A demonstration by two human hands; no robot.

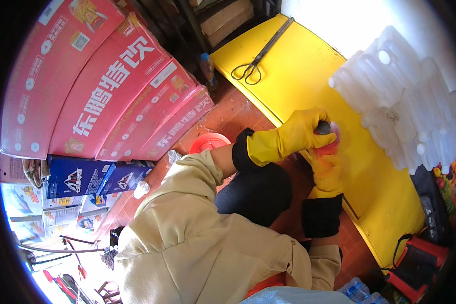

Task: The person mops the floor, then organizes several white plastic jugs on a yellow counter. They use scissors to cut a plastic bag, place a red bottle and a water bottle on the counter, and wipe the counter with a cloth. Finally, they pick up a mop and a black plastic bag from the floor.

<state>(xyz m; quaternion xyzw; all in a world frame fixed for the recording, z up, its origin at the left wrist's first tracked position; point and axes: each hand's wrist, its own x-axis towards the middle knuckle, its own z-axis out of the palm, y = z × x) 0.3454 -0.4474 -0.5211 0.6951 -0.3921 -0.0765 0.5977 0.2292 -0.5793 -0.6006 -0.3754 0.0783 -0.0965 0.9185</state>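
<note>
My left hand, in a yellow rubber glove, grips a dark round-ended cylindrical object. Just below it my right hand, gloved alike, is closed around a pink-red object. Glare and the fingers hide much of both objects; I cannot tell whether they are one piece. Both hands are over the near edge of a yellow panel-like surface. Iron tongs with loop handles lie on its far end.
Translucent plastic jugs are bundled at the right. Red drink cartons stack high on the left, above blue boxes. A red basin sits on the tiled floor, and a blue-capped bottle stands by the panel. A red-black bag lies lower right.
</note>
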